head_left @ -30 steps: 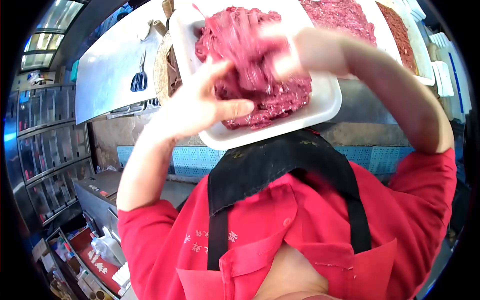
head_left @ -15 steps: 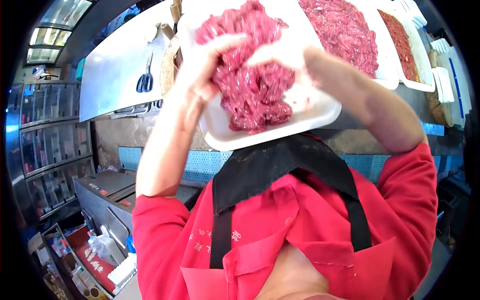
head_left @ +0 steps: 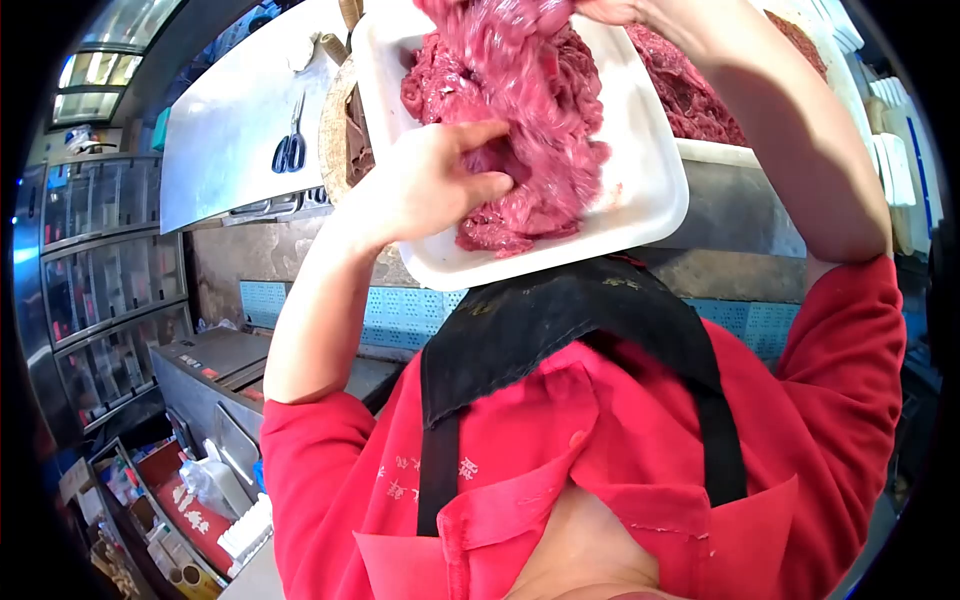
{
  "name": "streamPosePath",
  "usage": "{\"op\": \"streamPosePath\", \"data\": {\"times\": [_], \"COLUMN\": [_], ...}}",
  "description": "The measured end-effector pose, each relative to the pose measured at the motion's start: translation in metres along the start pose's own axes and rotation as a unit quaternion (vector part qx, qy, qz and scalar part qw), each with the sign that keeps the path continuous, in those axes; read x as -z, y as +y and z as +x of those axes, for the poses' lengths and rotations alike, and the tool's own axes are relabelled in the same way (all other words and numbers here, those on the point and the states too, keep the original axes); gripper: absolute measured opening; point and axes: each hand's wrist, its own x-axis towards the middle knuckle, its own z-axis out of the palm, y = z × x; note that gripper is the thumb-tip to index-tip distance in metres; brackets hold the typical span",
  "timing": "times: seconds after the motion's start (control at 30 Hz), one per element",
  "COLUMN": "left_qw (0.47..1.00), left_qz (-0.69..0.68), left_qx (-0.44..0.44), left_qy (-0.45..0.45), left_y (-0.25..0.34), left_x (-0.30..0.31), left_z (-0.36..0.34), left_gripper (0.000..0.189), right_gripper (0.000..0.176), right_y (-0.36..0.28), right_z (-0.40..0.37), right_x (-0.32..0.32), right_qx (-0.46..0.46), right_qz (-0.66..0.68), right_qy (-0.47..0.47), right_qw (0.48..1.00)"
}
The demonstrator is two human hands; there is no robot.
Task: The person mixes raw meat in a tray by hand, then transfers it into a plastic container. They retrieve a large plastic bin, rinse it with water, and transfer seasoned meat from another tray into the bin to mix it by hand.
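Note:
A heap of sliced raw red meat (head_left: pixel 545 150) lies in a white tray (head_left: pixel 655 205) in front of me. My left hand (head_left: pixel 430 185) is at the heap's left side, its thumb and index finger curled about some of the meat and the other fingers hidden. At the top edge of the view my right hand (head_left: pixel 610 10) is partly cut off. It grips the upper part of the meat, which is pulled up and smeared by motion.
To the right stand a second tray of raw meat (head_left: pixel 690 95) and, beyond it, minced red meat (head_left: pixel 797 45). Dark-handled scissors (head_left: pixel 290 150) lie on the metal counter (head_left: pixel 225 150) at left, near a round wooden block (head_left: pixel 335 150). A grey cabinet (head_left: pixel 215 365) stands below.
My right hand has moved up and away to the top edge, drawing meat with it. My left hand has shifted lower and right against the heap. The neighbouring meat tray sits differently in view.

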Motion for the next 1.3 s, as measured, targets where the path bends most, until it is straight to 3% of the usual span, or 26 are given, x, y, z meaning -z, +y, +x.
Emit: {"op": "streamPosePath", "data": {"times": [0.03, 0.1, 0.17, 0.2, 0.23, 0.3, 0.33, 0.37, 0.43, 0.5, 0.57, 0.6, 0.63, 0.7, 0.77, 0.83, 0.9, 0.93, 0.97, 1.0, 1.1, 1.13, 1.17, 1.3], "left_qw": [1.0, 0.97, 0.935, 0.916, 0.895, 0.875, 0.852, 0.85, 0.82, 0.797, 0.779, 0.775, 0.763, 0.744, 0.76, 0.761, 0.751, 0.748, 0.749, 0.741, 0.741, 0.736, 0.73, 0.722], "left_qz": [0.002, -0.178, -0.243, -0.265, -0.285, -0.32, -0.355, -0.358, -0.392, -0.422, -0.437, -0.44, -0.45, -0.463, -0.442, -0.449, -0.468, -0.468, -0.469, -0.479, -0.476, -0.486, -0.494, -0.496], "left_qx": [0.0, 0.124, 0.072, 0.046, 0.019, -0.004, -0.029, -0.03, -0.066, -0.087, -0.1, -0.104, -0.114, -0.128, -0.11, -0.116, -0.12, -0.123, -0.123, -0.123, -0.124, -0.12, -0.115, -0.113], "left_qy": [0.001, 0.107, 0.249, 0.297, 0.343, 0.364, 0.384, 0.385, 0.412, 0.424, 0.438, 0.441, 0.45, 0.464, 0.463, 0.454, 0.449, 0.454, 0.451, 0.454, 0.457, 0.457, 0.459, 0.469], "left_y": [0.003, 0.006, 0.0, -0.007, -0.015, -0.026, -0.03, -0.037, -0.05, -0.054, -0.057, -0.058, -0.059, -0.059, -0.058, -0.057, -0.057, -0.058, -0.058, -0.059, -0.06, -0.059, -0.058, -0.059], "left_x": [0.007, 0.02, 0.02, 0.018, 0.017, 0.011, 0.009, 0.006, 0.001, -0.004, -0.006, -0.006, -0.005, -0.004, -0.005, -0.005, -0.004, -0.005, -0.005, -0.005, -0.004, -0.005, -0.004, -0.004], "left_z": [-0.003, -0.009, -0.004, 0.001, 0.007, 0.019, 0.027, 0.034, 0.045, 0.05, 0.051, 0.052, 0.052, 0.052, 0.05, 0.049, 0.05, 0.051, 0.051, 0.051, 0.05, 0.049, 0.049, 0.048], "left_gripper": [0.039, 0.033, 0.024, 0.023, 0.022, 0.021, 0.02, 0.02, 0.019, 0.019, 0.019, 0.019, 0.019, 0.019, 0.02, 0.02, 0.02, 0.02, 0.02, 0.019, 0.017, 0.018, 0.018, 0.018], "right_gripper": [0.04, 0.047, 0.055, 0.062, 0.061, 0.054, 0.041, 0.034, 0.04, 0.04, 0.023, 0.025, 0.028, 0.044, 0.059, 0.069, 0.067, 0.066, 0.065, 0.064, 0.062, 0.057, 0.051, 0.039], "right_y": [0.014, 0.045, 0.075, 0.061, 0.058, 0.051, 0.053, 0.056, 0.052, 0.044, 0.043, 0.051, 0.042, 0.071, 0.089, 0.093, 0.107, 0.071, 0.063, 0.053, 0.059, 0.051, 0.034, 0.043], "right_z": [0.002, 0.01, -0.001, -0.026, -0.042, -0.071, -0.092, -0.107, -0.111, -0.105, -0.099, -0.092, -0.075, -0.041, -0.011, 0.02, 0.022, 0.013, -0.004, -0.021, -0.082, -0.092, -0.091, -0.071], "right_x": [-0.004, -0.013, -0.045, -0.068, -0.085, -0.103, -0.106, -0.103, -0.083, -0.047, -0.025, -0.017, -0.02, -0.007, -0.013, -0.028, -0.061, -0.077, -0.091, -0.099, -0.081, -0.07, -0.058, -0.027], "right_qx": [-0.002, -0.024, -0.047, -0.077, -0.042, -0.013, 0.03, 0.079, 0.076, 0.027, -0.027, -0.016, -0.11, -0.118, -0.016, -0.017, -0.005, -0.06, -0.032, -0.03, 0.112, 0.09, -0.001, -0.091], "right_qz": [-0.061, -0.19, -0.322, -0.409, -0.451, -0.368, -0.334, -0.294, -0.31, -0.295, -0.361, -0.417, -0.503, -0.439, -0.412, -0.365, -0.403, -0.419, -0.482, -0.449, -0.353, -0.335, -0.318, -0.466], "right_qy": [-0.028, -0.102, -0.151, -0.143, -0.179, -0.301, -0.318, -0.333, -0.4, -0.446, -0.427, -0.387, -0.331, -0.223, -0.13, -0.201, -0.176, -0.231, -0.236, -0.257, -0.307, -0.355, -0.426, -0.455], "right_qw": [0.998, 0.976, 0.934, 0.898, 0.873, 0.88, 0.887, 0.892, 0.859, 0.845, 0.829, 0.822, 0.791, 0.862, 0.902, 0.909, 0.898, 0.876, 0.843, 0.855, 0.877, 0.868, 0.847, 0.753]}}
